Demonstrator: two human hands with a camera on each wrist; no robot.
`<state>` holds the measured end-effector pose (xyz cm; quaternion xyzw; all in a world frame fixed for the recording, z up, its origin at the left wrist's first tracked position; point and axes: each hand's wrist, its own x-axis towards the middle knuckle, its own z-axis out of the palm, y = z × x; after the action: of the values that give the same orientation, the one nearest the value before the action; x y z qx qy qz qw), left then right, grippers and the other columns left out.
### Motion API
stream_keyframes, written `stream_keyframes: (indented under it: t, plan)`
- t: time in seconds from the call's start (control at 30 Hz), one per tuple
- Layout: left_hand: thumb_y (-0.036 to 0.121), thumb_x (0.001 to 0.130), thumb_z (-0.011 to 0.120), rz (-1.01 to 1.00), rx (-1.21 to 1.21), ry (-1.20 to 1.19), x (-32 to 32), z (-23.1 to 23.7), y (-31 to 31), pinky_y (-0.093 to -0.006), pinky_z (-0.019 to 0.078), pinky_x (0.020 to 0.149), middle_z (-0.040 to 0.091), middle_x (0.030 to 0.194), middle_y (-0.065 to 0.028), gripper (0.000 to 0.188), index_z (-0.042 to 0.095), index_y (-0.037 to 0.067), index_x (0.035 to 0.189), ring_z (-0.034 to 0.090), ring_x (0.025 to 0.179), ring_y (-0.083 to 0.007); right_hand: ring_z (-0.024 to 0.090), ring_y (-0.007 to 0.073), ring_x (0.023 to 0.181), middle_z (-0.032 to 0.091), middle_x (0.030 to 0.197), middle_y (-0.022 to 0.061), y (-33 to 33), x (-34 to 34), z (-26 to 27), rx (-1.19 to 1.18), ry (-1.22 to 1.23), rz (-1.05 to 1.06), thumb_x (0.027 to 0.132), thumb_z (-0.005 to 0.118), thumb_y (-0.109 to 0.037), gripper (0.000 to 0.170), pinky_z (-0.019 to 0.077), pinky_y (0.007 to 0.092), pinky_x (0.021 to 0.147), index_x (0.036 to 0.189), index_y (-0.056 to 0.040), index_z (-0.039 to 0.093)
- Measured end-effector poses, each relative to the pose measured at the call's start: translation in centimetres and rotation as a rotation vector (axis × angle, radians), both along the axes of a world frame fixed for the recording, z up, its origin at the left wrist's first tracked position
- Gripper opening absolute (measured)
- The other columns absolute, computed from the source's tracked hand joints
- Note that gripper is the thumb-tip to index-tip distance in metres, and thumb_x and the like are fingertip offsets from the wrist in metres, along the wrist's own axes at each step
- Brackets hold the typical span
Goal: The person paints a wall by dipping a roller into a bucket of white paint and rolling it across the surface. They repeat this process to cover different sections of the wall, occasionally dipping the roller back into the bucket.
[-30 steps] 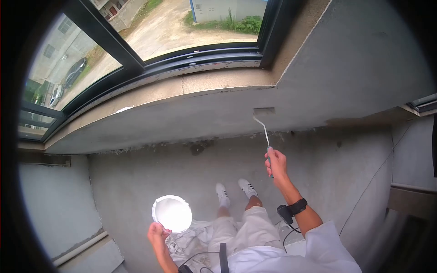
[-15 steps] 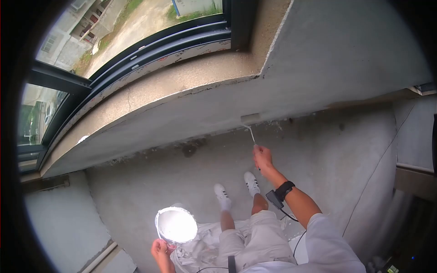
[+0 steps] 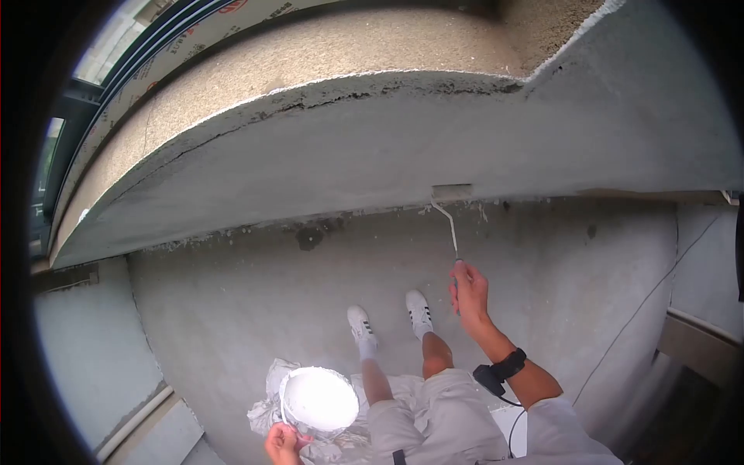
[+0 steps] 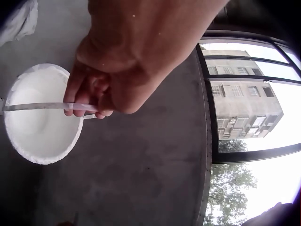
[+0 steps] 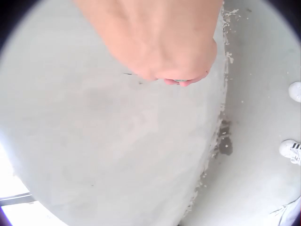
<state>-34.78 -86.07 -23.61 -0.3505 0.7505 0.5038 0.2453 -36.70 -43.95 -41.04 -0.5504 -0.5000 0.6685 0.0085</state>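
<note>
My right hand (image 3: 470, 291) grips the handle of a paint roller (image 3: 450, 223). Its roller head (image 3: 452, 191) lies against the grey wall (image 3: 349, 147), low down near where the wall meets the floor. In the right wrist view the back of the right hand (image 5: 164, 52) hides nearly all of the roller. With curled fingers my left hand (image 3: 284, 444) holds the bail handle (image 4: 37, 106) of a bucket (image 3: 319, 398). White paint (image 4: 40, 127) shows inside the bucket, whose rim is crusted with white. The bucket hangs at the left of my legs.
Above the wall runs a rough window sill (image 3: 325, 54) with a dark window frame (image 3: 77, 97) at the left. Crumpled sheeting (image 3: 271, 411) lies behind the bucket. My feet in white shoes (image 3: 418, 311) stand on the concrete floor (image 3: 256, 310), which has a dark patch (image 3: 308, 238).
The view has tilted down toward the wall and floor. The roller head has moved down the wall toward the floor. Both hands keep their hold on roller and bucket handle.
</note>
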Motion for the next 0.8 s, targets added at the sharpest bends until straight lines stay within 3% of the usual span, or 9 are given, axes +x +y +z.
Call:
stream_keyframes:
  t: [0.1,0.2,0.33,0.43,0.5,0.6,0.73,0.8]
  plan:
    - [0.013,0.093,0.062,-0.026,0.005,-0.015,0.3,-1.0,-0.5,-0.0280,0.0509,0.066,0.059,0.089,-0.0036,0.016,0.062,-0.002,0.099,0.057,0.075,-0.0138,0.034,0.0058,0.036,0.040,0.051,-0.0029,1.2,2.1,3.7,-0.002,0.034,0.050,0.100,0.052,-0.042,0.038,0.0253,0.0245,0.032,0.091,-0.0048,0.053]
    - [0.011,0.093,0.062,-0.048,0.034,-0.020,0.6,-1.6,0.2,-0.0281,0.0510,0.067,0.060,0.091,-0.0044,0.016,0.061,-0.003,0.100,0.058,0.079,-0.0143,0.033,0.0060,0.036,0.042,0.054,-0.0025,2.3,1.8,2.5,-0.068,0.006,0.099,0.098,0.053,-0.042,0.038,0.0266,0.0241,0.033,0.089,-0.0056,0.053]
    - [0.012,0.093,0.063,-0.061,0.037,-0.023,1.2,-3.6,0.6,-0.0283,0.0513,0.069,0.060,0.093,-0.0050,0.018,0.061,-0.003,0.102,0.059,0.082,-0.0146,0.034,0.0084,0.037,0.042,0.054,-0.0016,2.0,-1.7,-9.7,-0.102,-0.006,0.160,0.098,0.050,-0.036,0.035,0.0282,0.0270,0.034,0.079,-0.0073,0.050]
    - [0.013,0.092,0.063,-0.028,-0.006,-0.005,0.8,-3.6,2.1,-0.0287,0.0516,0.068,0.061,0.094,-0.0059,0.020,0.061,-0.004,0.103,0.059,0.080,-0.0151,0.044,0.0126,0.039,0.050,0.056,0.0020,1.8,-3.6,-21.2,-0.091,-0.023,0.232,0.096,0.051,-0.034,0.035,0.0353,0.0311,0.035,0.077,-0.0042,0.054]
    - [0.014,0.092,0.063,-0.017,-0.025,-0.010,0.9,-3.0,2.8,-0.0292,0.0518,0.068,0.062,0.094,-0.0065,0.021,0.061,-0.004,0.103,0.059,0.079,-0.0149,0.046,0.0140,0.040,0.052,0.058,0.0029,0.9,-4.6,-24.4,-0.069,-0.017,0.298,0.095,0.052,-0.034,0.036,0.0366,0.0319,0.035,0.075,-0.0045,0.053]
    - [0.015,0.092,0.064,-0.042,-0.038,-0.025,0.7,-2.2,1.9,-0.0298,0.0522,0.068,0.062,0.094,-0.0072,0.021,0.061,-0.003,0.102,0.059,0.077,-0.0148,0.043,0.0126,0.038,0.050,0.057,0.0022,-1.3,-5.1,-19.9,-0.150,0.065,0.157,0.095,0.052,-0.034,0.034,0.0357,0.0310,0.035,0.077,-0.0056,0.052]
    - [0.014,0.093,0.063,-0.103,-0.007,-0.034,0.1,-0.6,2.3,-0.0324,0.0538,0.069,0.060,0.087,-0.0055,0.018,0.060,-0.002,0.100,0.059,0.072,-0.0151,0.036,0.0082,0.036,0.044,0.055,-0.0009,-0.4,-2.4,-6.9,-0.212,0.094,0.088,0.099,0.051,-0.037,0.031,0.0296,0.0263,0.033,0.087,-0.0080,0.050]
    - [0.019,0.094,0.061,-0.062,0.050,0.049,0.0,1.3,4.7,-0.0310,0.0544,0.065,0.056,0.080,-0.0023,0.017,0.057,0.003,0.090,0.057,0.067,-0.0132,0.036,0.0077,0.037,0.044,0.056,-0.0014,0.9,-0.2,-1.4,-0.245,0.140,0.072,0.099,0.051,-0.039,0.032,0.0283,0.0257,0.033,0.088,-0.0084,0.050]
